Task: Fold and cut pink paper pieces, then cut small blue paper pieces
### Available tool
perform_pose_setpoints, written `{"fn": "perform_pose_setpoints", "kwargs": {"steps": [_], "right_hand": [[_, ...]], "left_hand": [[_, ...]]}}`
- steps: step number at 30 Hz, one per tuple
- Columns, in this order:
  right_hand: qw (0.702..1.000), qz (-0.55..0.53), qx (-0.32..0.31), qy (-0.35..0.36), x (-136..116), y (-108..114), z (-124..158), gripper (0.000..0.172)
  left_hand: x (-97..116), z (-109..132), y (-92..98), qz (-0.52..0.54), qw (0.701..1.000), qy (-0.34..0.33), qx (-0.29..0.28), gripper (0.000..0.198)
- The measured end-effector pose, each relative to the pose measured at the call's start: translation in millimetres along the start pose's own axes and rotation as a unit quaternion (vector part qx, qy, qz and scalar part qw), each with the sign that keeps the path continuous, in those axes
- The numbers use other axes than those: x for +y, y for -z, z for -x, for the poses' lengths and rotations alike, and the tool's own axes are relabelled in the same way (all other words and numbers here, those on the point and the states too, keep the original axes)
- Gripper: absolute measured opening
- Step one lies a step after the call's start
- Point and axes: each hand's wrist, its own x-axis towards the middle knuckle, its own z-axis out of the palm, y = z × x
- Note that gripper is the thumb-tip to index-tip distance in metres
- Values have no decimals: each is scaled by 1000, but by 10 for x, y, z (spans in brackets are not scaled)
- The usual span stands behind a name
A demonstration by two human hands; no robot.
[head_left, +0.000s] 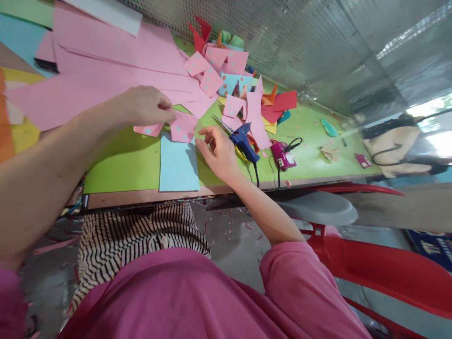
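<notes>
My left hand (150, 106) pinches a pink paper cutout with pale blue dots (184, 127), holding it at its upper left. The cutout overlaps the top of a light blue paper sheet (179, 165) at the table's front edge. Another dotted pink part (148, 129) shows under my left hand; whether it belongs to the same cutout I cannot tell. Just right of the cutout, my right hand (219, 153) is open, its fingers loosely curled and apart with nothing in them. A blue glue gun (243, 142) lies beside my right hand, over scissors with yellow and red handles (254, 142).
Large pink paper sheets (116, 61) cover the back left of the green table (120, 169). Dotted paper cutouts (212, 81) pile up at the back. A magenta box with a black cable (283, 156) lies right. A red chair (381, 268) stands below right.
</notes>
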Motion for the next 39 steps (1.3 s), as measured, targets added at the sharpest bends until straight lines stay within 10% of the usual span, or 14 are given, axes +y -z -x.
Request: {"fn": "perform_pose_setpoints", "kwargs": {"steps": [13,39], "right_hand": [[880,-433,-23,-192,-108,-43,-244,45],[862,-473,25,-181,-88,-134,-280,61]], "left_hand": [[-40,63,-18,139,986,-33,86,38],[26,78,23,95,993,-43,46,35]]}}
